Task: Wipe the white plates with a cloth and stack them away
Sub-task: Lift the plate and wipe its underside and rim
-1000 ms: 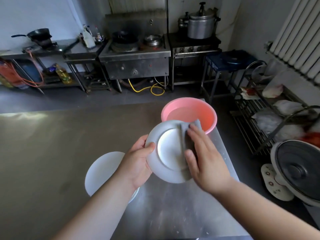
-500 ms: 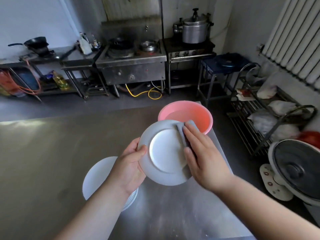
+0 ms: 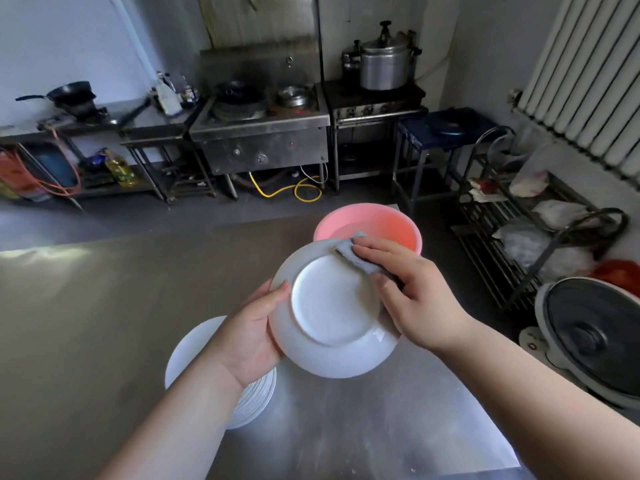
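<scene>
Plate: white, held in the air over the tabletop, tilted, with its underside and foot ring facing the camera. In view it overlaps the near rim of the pink basin behind it.

Left hand: grip is closed on the plate's left rim. The thumb is on the facing side; the fingers are behind the plate and hidden.

Right hand: lies on the grey cloth with fingers nearly straight, pressing it flat onto the plate's upper-right rim. The thumb sits beside it on the plate. Most of the cloth is under the hand, and only a corner and a strip show.

Stack of plates: white, on the tabletop below the left hand. The left wrist and forearm cover its right part. Ribbed edges show at the lower right, but I can't count them.

Basin: looks like pale liquid inside, can't confirm.

Right of the tabletop, on the floor, is a fan, cut off at the frame edge. The wire rack holds plastic bags, contents unclear. The radiator is on the right wall.

Back wall: steel stove and pressure cooker on the unit beside it. There's a yellow hose on the floor under the stove and a dark pan on the far left counter. The oil bottle sits on a low shelf, its label too small to read, and the bottles by the stove are likewise unreadable.
</scene>
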### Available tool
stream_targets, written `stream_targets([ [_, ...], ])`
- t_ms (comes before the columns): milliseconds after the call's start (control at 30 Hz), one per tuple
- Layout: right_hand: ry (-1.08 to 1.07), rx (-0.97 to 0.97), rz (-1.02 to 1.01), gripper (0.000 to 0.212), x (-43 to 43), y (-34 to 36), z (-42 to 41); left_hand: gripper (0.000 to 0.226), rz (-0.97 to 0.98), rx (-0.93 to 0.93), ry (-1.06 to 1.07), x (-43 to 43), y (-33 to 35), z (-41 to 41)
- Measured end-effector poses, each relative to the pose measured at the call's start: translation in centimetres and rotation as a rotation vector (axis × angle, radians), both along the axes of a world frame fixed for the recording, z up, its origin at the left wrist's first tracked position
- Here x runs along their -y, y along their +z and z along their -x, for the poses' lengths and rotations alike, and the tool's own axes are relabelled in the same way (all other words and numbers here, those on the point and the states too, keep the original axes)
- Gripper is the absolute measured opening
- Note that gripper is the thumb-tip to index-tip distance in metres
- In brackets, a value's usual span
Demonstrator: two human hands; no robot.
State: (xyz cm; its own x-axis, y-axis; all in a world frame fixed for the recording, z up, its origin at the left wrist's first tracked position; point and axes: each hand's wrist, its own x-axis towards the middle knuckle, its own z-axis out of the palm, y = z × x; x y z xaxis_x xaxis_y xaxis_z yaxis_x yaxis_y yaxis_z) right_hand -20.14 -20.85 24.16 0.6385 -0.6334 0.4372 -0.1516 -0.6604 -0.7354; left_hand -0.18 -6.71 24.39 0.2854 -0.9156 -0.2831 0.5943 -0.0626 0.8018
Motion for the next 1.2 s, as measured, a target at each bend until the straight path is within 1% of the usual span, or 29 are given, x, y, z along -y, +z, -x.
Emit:
stream_targets([
  [67, -0.034, -0.051, 0.086, 0.048, -0.8, -0.2, 0.0, 0.042, 0.029, 0.0, 0.04, 0.2, 0.1, 0.0],
  [133, -0.112, -0.088, 0.149, 0.062, -3.6, -2.3, 0.1, 0.043, 0.052, -0.015, 0.093, 0.2, -0.4, 0.0],
  [233, -0.081, -0.198, 0.1, 0.083, -8.0, -5.0, 0.3, 0.043, 0.041, -0.022, 0.127, 0.1, -0.9, 0.1],
  [267, -0.08, -0.25, 0.1, 0.085, -7.9, -5.2, 0.2, 0.044, 0.041, -0.018, 0.122, 0.0, -1.1, 0.1],
  [333, -0.116, -0.274, 0.13, 0.084, -5.3, -4.5, -0.5, 0.045, 0.055, -0.013, 0.12, -0.1, -1.2, 0.3],
  [433, -0.177, -0.213, 0.114, 0.076, -2.1, -2.7, -1.7, 0.046, 0.104, -0.035, 0.148, 0.2, -1.0, 0.8],
  [500, -0.206, -0.125, 0.084, 0.074, -3.4, -3.4, -2.1, 0.046, 0.134, -0.078, 0.143, 0.4, -0.9, 1.5],
  [600, -0.232, 0.072, -0.079, 0.07, -7.1, -5.1, -1.7, 0.046, 0.138, -0.1, 0.074, 0.0, -1.1, 2.1],
  [667, -0.244, 0.195, -0.156, 0.061, -5.9, -4.5, -1.2, 0.051, 0.121, -0.067, 0.007, -0.3, -0.8, 1.5],
  [733, -0.192, 0.24, -0.183, 0.044, -2.8, -2.8, -0.8, 0.053, 0.096, -0.063, -0.041, -0.3, -0.3, 0.7],
  [800, -0.089, 0.197, -0.224, 0.037, -0.1, -1.0, -0.6, 0.045, 0.079, -0.057, -0.053, -0.3, 0.1, 0.5],
  [867, -0.039, 0.133, -0.238, 0.04, 0.8, -0.2, -0.6, 0.043, 0.081, -0.047, -0.018, -0.2, 0.1, 0.7],
  [933, -0.069, 0.063, -0.151, 0.051, -0.5, -1.0, -0.7, 0.044, 0.098, -0.048, 0.046, 0.0, -0.4, 0.9],
  [1000, -0.107, -0.04, -0.064, 0.072, -3.7, -3.0, -0.7, 0.045, 0.105, -0.059, 0.107, 0.1, -0.7, 0.9],
  [1033, -0.092, -0.098, -0.05, 0.082, -5.5, -4.0, -0.6, 0.045, 0.11, -0.064, 0.127, 0.1, -0.8, 0.9],
  [1067, -0.059, -0.157, -0.043, 0.087, -6.7, -4.6, -0.6, 0.045, 0.116, -0.068, 0.134, 0.0, -0.9, 0.8],
  [1133, -0.025, -0.245, -0.03, 0.091, -6.5, -4.7, -0.9, 0.045, 0.114, -0.072, 0.13, 0.0, -1.0, 0.9],
  [1200, -0.08, -0.245, -0.018, 0.096, -3.8, -3.4, -1.5, 0.046, 0.121, -0.082, 0.123, 0.0, -1.0, 1.0],
])
